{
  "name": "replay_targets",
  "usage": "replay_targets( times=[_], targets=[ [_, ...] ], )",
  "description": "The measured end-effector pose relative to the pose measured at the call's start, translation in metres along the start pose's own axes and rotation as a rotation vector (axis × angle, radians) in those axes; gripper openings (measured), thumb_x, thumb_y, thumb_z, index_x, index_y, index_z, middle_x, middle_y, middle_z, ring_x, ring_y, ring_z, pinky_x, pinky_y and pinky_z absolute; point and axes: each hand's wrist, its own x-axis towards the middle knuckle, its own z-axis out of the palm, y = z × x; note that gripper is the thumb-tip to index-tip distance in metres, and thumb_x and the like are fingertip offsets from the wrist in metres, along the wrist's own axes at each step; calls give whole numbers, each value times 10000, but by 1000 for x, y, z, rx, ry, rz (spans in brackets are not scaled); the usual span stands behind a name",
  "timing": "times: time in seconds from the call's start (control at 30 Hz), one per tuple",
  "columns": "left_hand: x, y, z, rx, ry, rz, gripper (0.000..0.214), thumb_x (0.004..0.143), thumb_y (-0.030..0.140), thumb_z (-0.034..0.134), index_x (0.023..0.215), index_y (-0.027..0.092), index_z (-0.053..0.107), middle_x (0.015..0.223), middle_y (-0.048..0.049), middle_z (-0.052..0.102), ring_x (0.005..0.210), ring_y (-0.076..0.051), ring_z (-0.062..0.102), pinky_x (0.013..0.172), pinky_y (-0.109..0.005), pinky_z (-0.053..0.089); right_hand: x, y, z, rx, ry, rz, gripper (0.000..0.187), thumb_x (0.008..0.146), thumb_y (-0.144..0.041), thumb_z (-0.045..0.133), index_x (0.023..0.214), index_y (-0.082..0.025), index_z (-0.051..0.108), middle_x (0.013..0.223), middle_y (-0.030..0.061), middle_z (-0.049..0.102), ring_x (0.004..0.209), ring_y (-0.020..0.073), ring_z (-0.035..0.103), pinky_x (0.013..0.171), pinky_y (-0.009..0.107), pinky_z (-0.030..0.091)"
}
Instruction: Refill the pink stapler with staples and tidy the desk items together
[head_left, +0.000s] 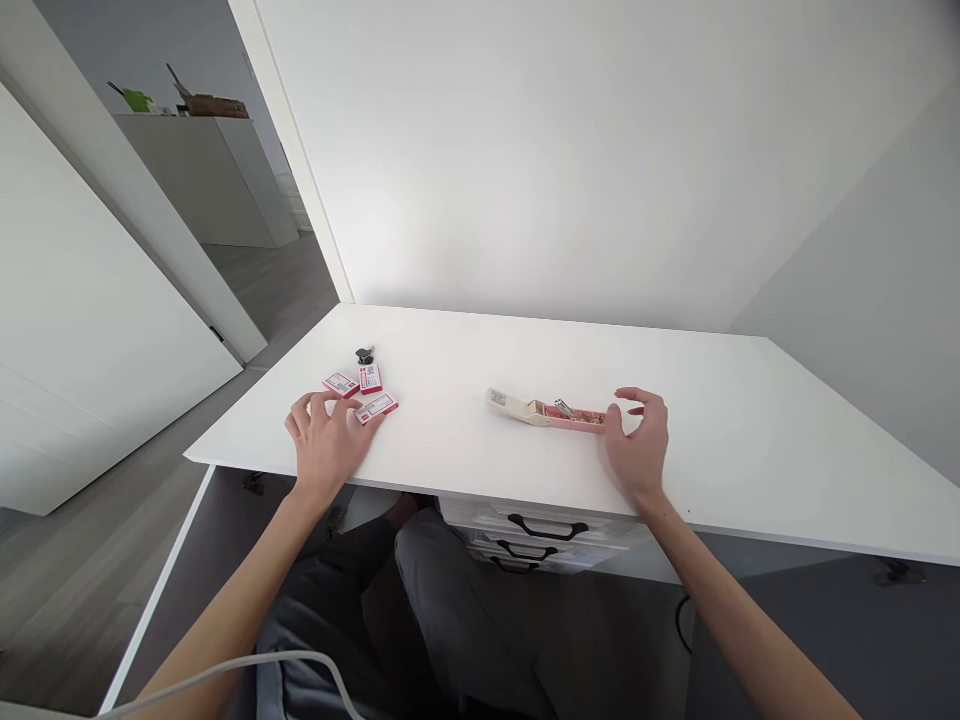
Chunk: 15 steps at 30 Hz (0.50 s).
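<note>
My left hand (327,440) is at the left of the white desk, with its thumb and index finger closed about a small red-and-white box (376,408). Just beyond it lie two similar boxes, one on the left (341,384) and one on the right (370,378). My right hand (639,440) has thumb and fingers apart at the right end of a long, narrow pink-and-cream case (577,416). Its cream lid (507,402) is swung out to the left and bears a printed label. Small metal pieces, too small to name, lie inside, and a silvery piece (562,407) sticks up.
A small black object (365,355) sits behind the boxes. The white desk (450,455) meets a white wall at the back. Under its front edge are drawers with black handles (547,527). A pale cable (285,656) crosses my left forearm.
</note>
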Motion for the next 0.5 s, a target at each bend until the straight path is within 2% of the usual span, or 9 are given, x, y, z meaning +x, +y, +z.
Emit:
replay_targets(
  times=[0.17, 0.23, 0.4, 0.5],
  targets=[
    [-10, 11, -8, -320, -119, 126, 335, 880, 547, 706, 1016, 242, 722, 1132, -108, 737, 1244, -358, 563, 1119, -543, 409, -1, -3, 0, -10, -10, -86, 205, 954, -309, 545, 1142, -247, 598, 1202, 106, 667, 1126, 305, 600, 865, 446, 487],
    [-15, 22, -15, -489, -193, 107, 373, 878, 584, 710, 1049, 253, 726, 1137, -80, 755, 1184, -319, 621, 1104, -500, 450, -1, -4, 0, -9, -20, -119, 197, 949, -295, 541, 1130, -247, 601, 1177, 103, 669, 1122, 303, 599, 899, 463, 485],
    [-26, 61, -21, -1014, -400, -276, 522, 840, 660, 747, 1155, 244, 734, 1259, -83, 747, 1112, -288, 709, 1073, -474, 514, -3, -10, 0, 13, -62, -225, 150, 952, -263, 525, 1067, -253, 621, 1097, 97, 661, 1061, 293, 621, 902, 474, 506],
    [-28, 80, -15, -1237, -422, -405, 602, 837, 673, 751, 1229, 218, 711, 1300, -106, 735, 1075, -278, 731, 1094, -497, 514, -9, -17, 2, 71, -184, -276, 116, 970, -255, 524, 1008, -271, 633, 1050, 91, 666, 1020, 291, 644, 874, 474, 532]
  ],
)
